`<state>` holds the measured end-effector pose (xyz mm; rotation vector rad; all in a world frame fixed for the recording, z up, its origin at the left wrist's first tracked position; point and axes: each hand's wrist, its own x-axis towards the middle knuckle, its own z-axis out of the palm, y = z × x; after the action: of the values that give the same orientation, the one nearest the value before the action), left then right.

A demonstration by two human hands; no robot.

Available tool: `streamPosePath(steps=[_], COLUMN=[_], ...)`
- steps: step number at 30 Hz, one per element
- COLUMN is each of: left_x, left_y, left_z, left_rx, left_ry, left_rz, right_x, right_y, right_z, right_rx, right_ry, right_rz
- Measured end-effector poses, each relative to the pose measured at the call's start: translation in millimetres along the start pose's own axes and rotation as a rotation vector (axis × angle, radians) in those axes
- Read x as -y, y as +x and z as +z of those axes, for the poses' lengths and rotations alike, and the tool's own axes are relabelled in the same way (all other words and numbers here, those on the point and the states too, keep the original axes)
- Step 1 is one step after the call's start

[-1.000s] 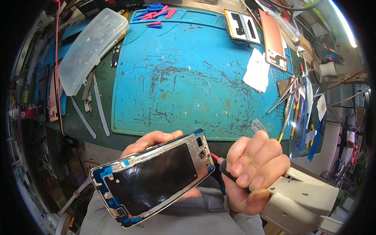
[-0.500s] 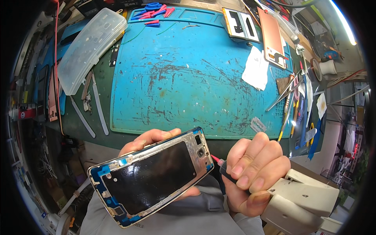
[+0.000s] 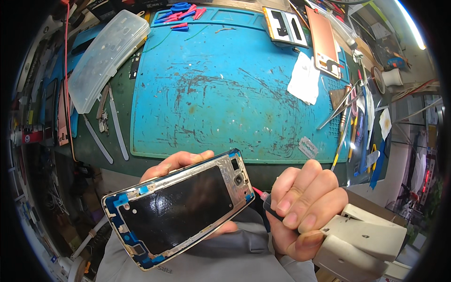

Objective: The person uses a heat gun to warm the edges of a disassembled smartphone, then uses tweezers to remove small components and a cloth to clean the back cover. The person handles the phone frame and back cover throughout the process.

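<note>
Black, silver-framed, blue-patched phone body is gripped by left hand, right hand clenching pink-tipped tool

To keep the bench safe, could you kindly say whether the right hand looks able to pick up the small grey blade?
Probably not as things stand: the right hand is closed around a pink-tipped tool, though nothing visible blocks the way to the small grey blade on the blue mat.

Lettering is borne by shirt and box.
Dark letters are printed on the grey shirt, pale characters on the black box at the top.
</note>
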<state>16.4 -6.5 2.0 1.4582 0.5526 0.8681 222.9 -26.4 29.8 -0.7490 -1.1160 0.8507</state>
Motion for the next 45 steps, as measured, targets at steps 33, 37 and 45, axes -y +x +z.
streamPosePath(steps=[33,37,45], left_x=[-6.5,-6.8,-24.8], left_y=[2.8,5.8,13.1], left_z=[-2.0,-2.9,9.8], left_rx=[0.033,0.053,-0.155], left_ry=[0.179,0.160,-0.015], left_rz=[0.039,0.021,-0.252], right_x=[5.9,6.5,10.8], right_y=[-5.0,-6.4,-6.0], right_z=[-3.6,-3.2,-0.9], right_rx=[0.027,0.017,0.004], right_ry=[-0.008,-0.033,-0.049], right_rz=[0.007,0.009,0.070])
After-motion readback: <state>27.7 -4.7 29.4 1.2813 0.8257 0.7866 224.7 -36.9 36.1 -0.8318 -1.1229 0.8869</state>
